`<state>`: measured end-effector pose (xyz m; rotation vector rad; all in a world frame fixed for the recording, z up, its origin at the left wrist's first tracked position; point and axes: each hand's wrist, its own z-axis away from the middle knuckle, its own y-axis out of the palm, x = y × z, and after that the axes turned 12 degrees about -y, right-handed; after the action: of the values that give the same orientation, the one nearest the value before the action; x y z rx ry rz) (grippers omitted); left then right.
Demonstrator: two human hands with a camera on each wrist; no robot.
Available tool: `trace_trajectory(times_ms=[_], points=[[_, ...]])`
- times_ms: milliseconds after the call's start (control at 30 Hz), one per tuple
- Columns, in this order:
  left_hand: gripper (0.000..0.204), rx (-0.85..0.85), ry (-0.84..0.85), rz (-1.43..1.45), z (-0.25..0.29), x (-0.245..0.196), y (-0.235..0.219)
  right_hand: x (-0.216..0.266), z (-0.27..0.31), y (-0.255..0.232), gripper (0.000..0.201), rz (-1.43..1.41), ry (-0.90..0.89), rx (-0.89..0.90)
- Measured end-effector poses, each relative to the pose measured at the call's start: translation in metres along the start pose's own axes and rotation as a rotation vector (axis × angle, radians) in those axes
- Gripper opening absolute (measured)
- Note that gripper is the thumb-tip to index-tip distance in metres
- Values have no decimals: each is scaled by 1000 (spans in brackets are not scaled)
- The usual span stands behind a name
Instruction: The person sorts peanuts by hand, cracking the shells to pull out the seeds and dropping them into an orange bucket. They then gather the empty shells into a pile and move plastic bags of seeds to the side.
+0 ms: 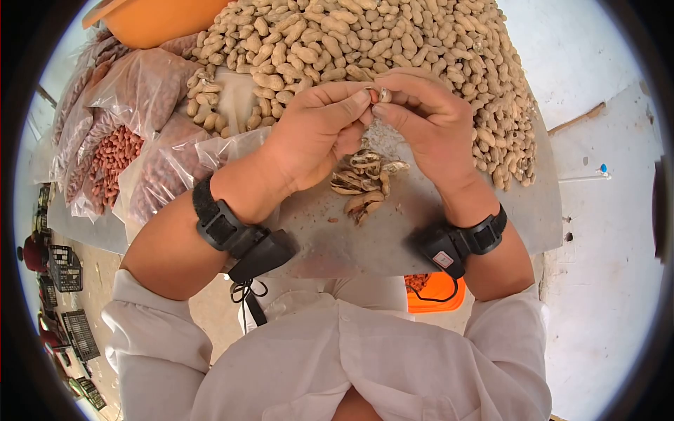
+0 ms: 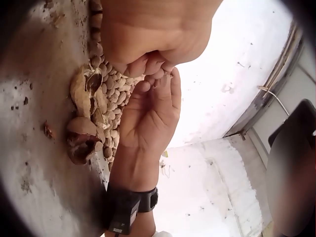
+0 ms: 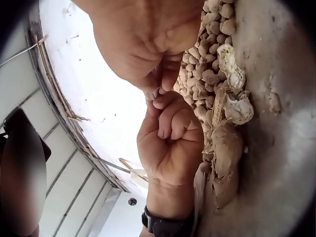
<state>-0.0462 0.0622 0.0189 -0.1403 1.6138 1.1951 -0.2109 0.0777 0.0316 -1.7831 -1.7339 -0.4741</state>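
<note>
Both hands meet above the table, fingertips close together. The left hand (image 1: 309,130) pinches a reddish peanut kernel (image 1: 373,95) between thumb and forefinger. Against it, the right hand (image 1: 435,130) pinches a small pale piece of shell (image 1: 385,95) with thumb and forefinger. Below the hands lies a small pile of split, empty shells (image 1: 365,179). In both wrist views the fingers largely hide the pinched pieces; split shells (image 2: 81,94) lie on the table beside the hands.
A large heap of unshelled peanuts (image 1: 421,42) covers the table's far side. Clear bags of red kernels (image 1: 116,158) stand at the left, with an orange basin (image 1: 151,21) behind. An orange container (image 1: 439,295) sits below the table's near edge (image 1: 337,270).
</note>
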Motion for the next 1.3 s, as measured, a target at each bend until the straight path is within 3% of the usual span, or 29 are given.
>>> trace_trajectory(times_ms=[100, 500, 700, 900, 1100, 1200, 1300], points=[[15, 5, -31, 47, 1, -2, 3, 1, -1, -3, 23, 180, -119, 79], [15, 6, -96, 185, -1, -4, -2, 7, -6, 1, 23, 299, -278, 182], [17, 2, -161, 231, -2, -3, -4, 7, -9, -1, 24, 528, -469, 233], [16, -62, -218, 261, -2, -2, -5, 13, -12, -1, 24, 548, -496, 321], [12, -119, -65, 222, -3, -12, -9, 19, -7, -12, 21, 121, 82, 203], [16, -182, 32, 167, -1, -18, -12, 14, -5, -18, 21, -12, 184, 522], [16, -202, 57, 152, -1, -17, -12, 16, -10, -25, 19, 127, 280, 465]])
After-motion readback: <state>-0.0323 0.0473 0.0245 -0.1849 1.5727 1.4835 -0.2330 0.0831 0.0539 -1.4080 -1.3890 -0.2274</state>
